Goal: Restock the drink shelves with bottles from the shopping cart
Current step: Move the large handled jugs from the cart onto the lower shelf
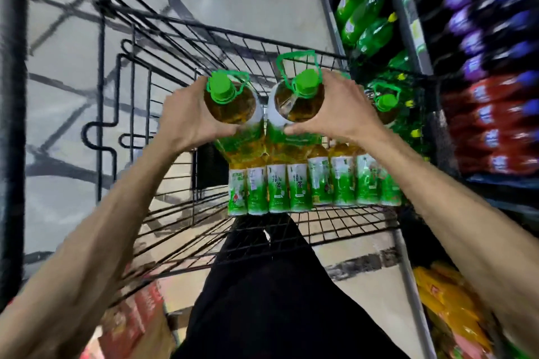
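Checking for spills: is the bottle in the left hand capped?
Capped. A green cap sits on the neck of the bottle the left hand grips.

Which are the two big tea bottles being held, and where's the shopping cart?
Left-hand bottle (233,109), head view, amber shoulder.
Right-hand bottle (303,109), head view, amber shoulder.
Shopping cart (248,35), head view, far wire rim.

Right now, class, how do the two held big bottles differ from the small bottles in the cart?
The big bottles are far larger than the small bottles. The left hand and right hand each grip a big bottle; the small bottles sit in a row in the cart. Both hold amber drink and wear green-and-white labels.
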